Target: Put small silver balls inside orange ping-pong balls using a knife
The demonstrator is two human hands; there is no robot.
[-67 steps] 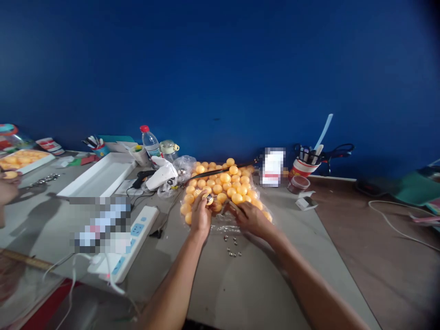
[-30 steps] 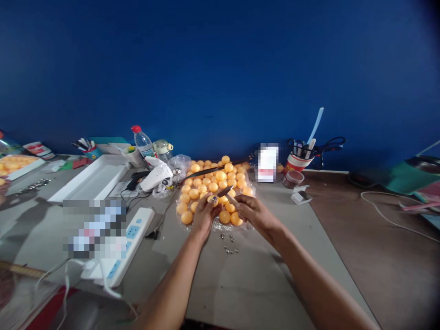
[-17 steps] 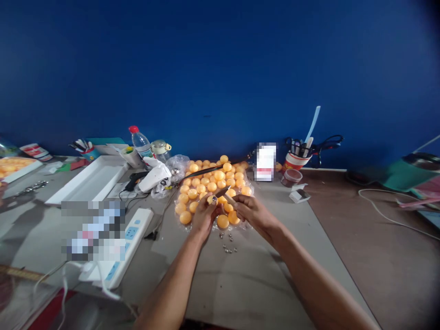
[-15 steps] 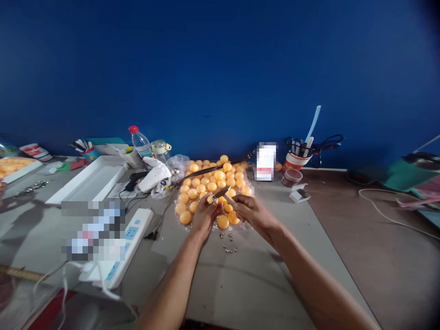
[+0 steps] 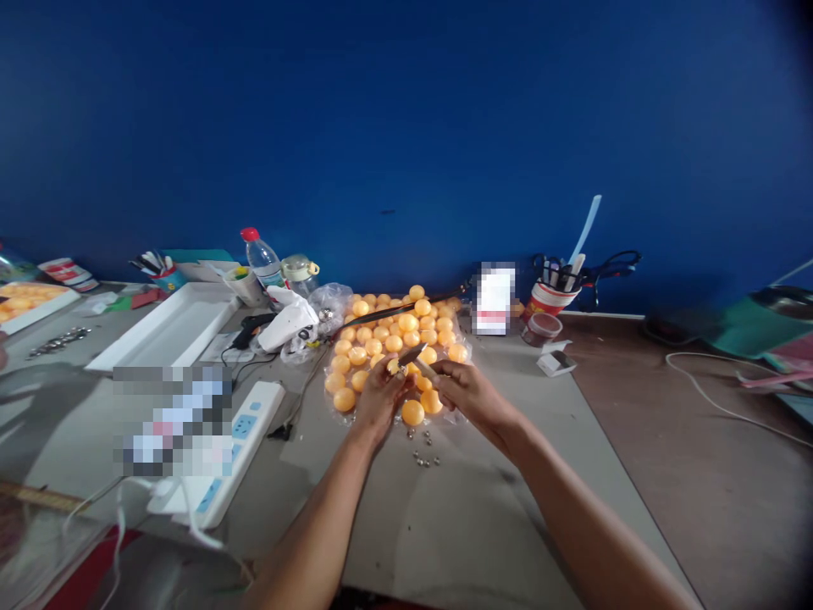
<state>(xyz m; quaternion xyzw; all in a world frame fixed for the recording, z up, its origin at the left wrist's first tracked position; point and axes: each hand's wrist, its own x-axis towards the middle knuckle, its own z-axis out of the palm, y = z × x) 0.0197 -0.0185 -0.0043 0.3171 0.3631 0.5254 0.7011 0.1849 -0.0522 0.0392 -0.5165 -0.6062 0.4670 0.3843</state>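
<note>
My left hand (image 5: 379, 400) is closed around an orange ball (image 5: 393, 367) that looks like a ping-pong ball, with something small and shiny at its top. Pinched in my right hand (image 5: 471, 394) is a knife (image 5: 412, 355) with a dark pointed blade and a pale handle. Its blade lies against or just over the held ball; exact contact cannot be made out. Beneath and behind both hands, several more orange balls (image 5: 407, 323) lie on clear plastic. Small shiny metal balls (image 5: 424, 461) sit on the grey tabletop closer to me.
On the left are a white tray (image 5: 165, 326), a power strip (image 5: 238, 449) with cables, a bottle (image 5: 262, 258) and a white plastic bag (image 5: 289, 322). A cup of tools (image 5: 550, 298), a small round tub (image 5: 541, 329) and a little box (image 5: 556, 363) stand right. Behind rises a blue wall (image 5: 394, 127).
The view has shifted slightly. Both hands stay in nearly the same place, and the knife blade has moved a little over the ball, whose top now looks more ragged.
</note>
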